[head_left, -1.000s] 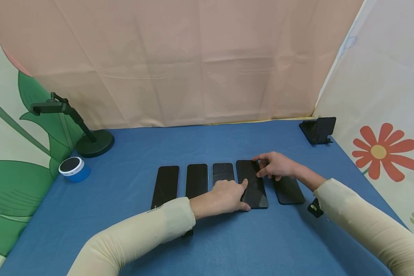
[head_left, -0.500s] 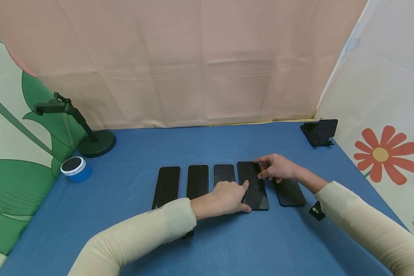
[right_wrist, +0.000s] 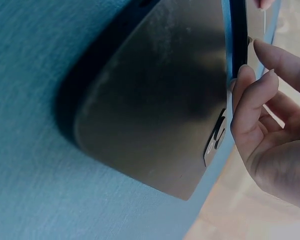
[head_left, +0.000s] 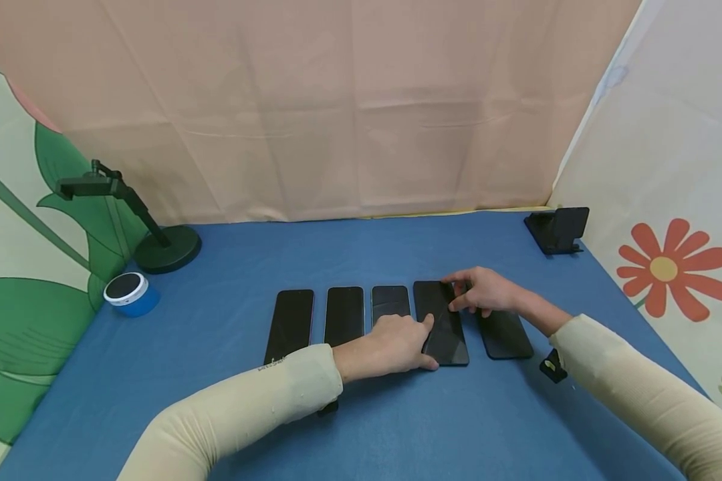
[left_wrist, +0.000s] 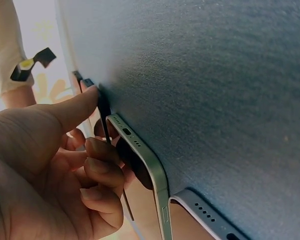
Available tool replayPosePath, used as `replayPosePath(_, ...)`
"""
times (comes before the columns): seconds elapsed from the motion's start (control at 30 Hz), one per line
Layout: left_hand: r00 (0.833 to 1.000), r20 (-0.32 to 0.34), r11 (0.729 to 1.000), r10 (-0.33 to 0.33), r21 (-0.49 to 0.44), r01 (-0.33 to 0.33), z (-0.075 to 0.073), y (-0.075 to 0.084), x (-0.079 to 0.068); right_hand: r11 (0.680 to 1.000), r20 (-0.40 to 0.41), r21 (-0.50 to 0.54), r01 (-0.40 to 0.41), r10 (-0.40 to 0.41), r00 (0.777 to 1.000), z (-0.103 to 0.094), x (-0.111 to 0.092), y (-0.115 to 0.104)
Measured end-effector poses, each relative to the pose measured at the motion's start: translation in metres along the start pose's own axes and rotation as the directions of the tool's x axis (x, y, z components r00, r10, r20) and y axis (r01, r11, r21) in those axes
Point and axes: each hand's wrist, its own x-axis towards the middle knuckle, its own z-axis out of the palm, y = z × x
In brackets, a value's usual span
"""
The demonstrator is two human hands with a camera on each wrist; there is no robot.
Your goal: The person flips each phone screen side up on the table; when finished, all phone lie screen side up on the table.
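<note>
Five smartphones lie side by side on the blue table, most with dark screens up. My left hand (head_left: 388,344) holds the lower left of the fourth smartphone (head_left: 444,331), thumb at its bottom edge and a finger at its left side. At the same phone's top right corner, my right hand (head_left: 484,290) grips with finger and thumb. Under the right hand lies the rightmost smartphone (head_left: 507,337), its camera bump visible in the right wrist view. My left hand and sleeve partly cover the third smartphone (head_left: 390,300), the second (head_left: 344,310) and the leftmost (head_left: 289,324).
A dark green stand (head_left: 165,248) with a jointed arm stands at the back left. In front of it sits a blue and white round container (head_left: 131,297). A black folding phone stand (head_left: 556,230) is at the back right. Fabric walls border the table (head_left: 247,260).
</note>
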Motion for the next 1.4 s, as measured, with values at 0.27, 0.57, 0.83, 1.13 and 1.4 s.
replayPosePath(0.27, 1.0, -0.002, 1.0, -0.008, 0.012, 0.008, -0.001, 0.0, 0.001, 1.0, 0.004, 0.005, -0.003, 0.003, 1.0, -0.001, -0.001, -0.001)
replayPosePath(0.57, 1.0, 0.004, 1.0, 0.001, -0.003, -0.001, -0.002, 0.001, 0.0, 1.0, 0.009, 0.007, 0.011, -0.011, 1.0, -0.001, -0.002, 0.0)
replayPosePath(0.83, 1.0, 0.006, 1.0, 0.004, -0.009, -0.004, -0.001, 0.001, -0.001, 1.0, 0.009, 0.009, 0.014, -0.014, 1.0, 0.0, -0.002, 0.0)
replayPosePath(1.13, 1.0, -0.007, 1.0, 0.014, -0.017, -0.014, -0.003, 0.004, 0.001, 1.0, -0.01, 0.014, 0.009, -0.009, 1.0, -0.01, -0.01, 0.003)
replayPosePath(1.4, 0.989, -0.106, 0.994, 0.099, -0.041, -0.103, -0.006, 0.017, 0.021, 1.0, -0.056, 0.016, -0.003, 0.004, 0.998, -0.04, -0.023, 0.026)
